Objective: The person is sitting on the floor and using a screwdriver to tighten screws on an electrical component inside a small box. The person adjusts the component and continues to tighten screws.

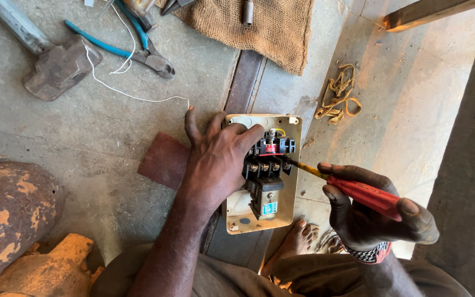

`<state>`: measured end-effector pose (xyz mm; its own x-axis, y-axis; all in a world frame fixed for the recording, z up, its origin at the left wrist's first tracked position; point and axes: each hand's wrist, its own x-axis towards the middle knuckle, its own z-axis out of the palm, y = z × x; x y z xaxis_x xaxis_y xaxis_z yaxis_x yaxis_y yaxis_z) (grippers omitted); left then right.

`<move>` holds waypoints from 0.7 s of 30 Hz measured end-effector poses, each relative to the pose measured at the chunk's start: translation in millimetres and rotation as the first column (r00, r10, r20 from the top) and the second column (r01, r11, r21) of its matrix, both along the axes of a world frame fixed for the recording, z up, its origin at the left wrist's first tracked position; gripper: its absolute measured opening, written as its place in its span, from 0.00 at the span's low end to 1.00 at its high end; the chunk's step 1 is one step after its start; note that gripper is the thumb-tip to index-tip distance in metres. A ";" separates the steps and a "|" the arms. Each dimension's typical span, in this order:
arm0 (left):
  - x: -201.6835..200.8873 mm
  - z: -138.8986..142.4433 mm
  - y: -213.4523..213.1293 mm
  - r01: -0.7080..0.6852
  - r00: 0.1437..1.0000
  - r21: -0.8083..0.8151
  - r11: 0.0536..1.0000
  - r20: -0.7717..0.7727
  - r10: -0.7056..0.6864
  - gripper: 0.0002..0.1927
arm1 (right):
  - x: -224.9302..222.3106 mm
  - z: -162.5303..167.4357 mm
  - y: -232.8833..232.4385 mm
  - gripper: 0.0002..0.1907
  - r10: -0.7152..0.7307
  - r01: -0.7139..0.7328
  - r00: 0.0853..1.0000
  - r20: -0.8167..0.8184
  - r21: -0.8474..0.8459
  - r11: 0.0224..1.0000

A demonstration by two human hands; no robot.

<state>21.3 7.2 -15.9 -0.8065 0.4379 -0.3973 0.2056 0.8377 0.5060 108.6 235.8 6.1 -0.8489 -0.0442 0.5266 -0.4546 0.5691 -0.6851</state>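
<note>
A cream electrical switch box (288,201) lies open on the concrete floor, with a black contactor block (268,165) mounted inside it. My left hand (215,159) lies flat over the box's left side, fingers spread, pressing it down. My right hand (369,212) grips a red-handled screwdriver (361,193). Its yellow shaft reaches left and its tip touches the screw terminals on the right of the black block. A dark red sheet of abrasive paper (163,160) lies under my left hand's outer edge.
Blue-handled pliers (122,47), a heavy hammer (50,60) and a thin white wire (133,94) lie at the upper left. Burlap cloth (259,27) sits at the top, frayed yellow cord (339,96) to the right. A rusty metal body (12,209) is at lower left. My bare foot (298,242) rests below the box.
</note>
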 end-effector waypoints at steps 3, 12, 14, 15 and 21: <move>-6.2 3.2 -6.6 0.005 1.000 0.002 1.000 -0.007 -0.005 0.47 | -4.5 5.3 -5.0 0.41 0.000 -0.001 1.000 0.029 0.019 1.000; -7.5 0.6 -2.4 -0.005 1.000 0.007 1.000 -0.003 0.005 0.46 | -8.4 2.8 -2.3 0.44 0.021 -0.022 1.000 0.011 0.037 0.999; -8.2 2.3 -1.2 -0.003 1.000 0.012 1.000 -0.018 0.003 0.49 | -10.0 3.3 -0.5 0.44 0.031 -0.031 1.000 0.003 0.024 0.999; -8.0 2.5 -0.5 -0.004 1.000 0.008 1.000 -0.005 0.004 0.48 | -10.1 3.8 0.6 0.44 0.039 -0.039 0.999 0.006 0.010 0.999; -5.4 4.3 3.5 0.003 1.000 -0.005 1.000 0.003 -0.003 0.50 | -5.6 1.9 5.8 0.44 0.030 -0.030 0.999 -0.037 0.013 0.999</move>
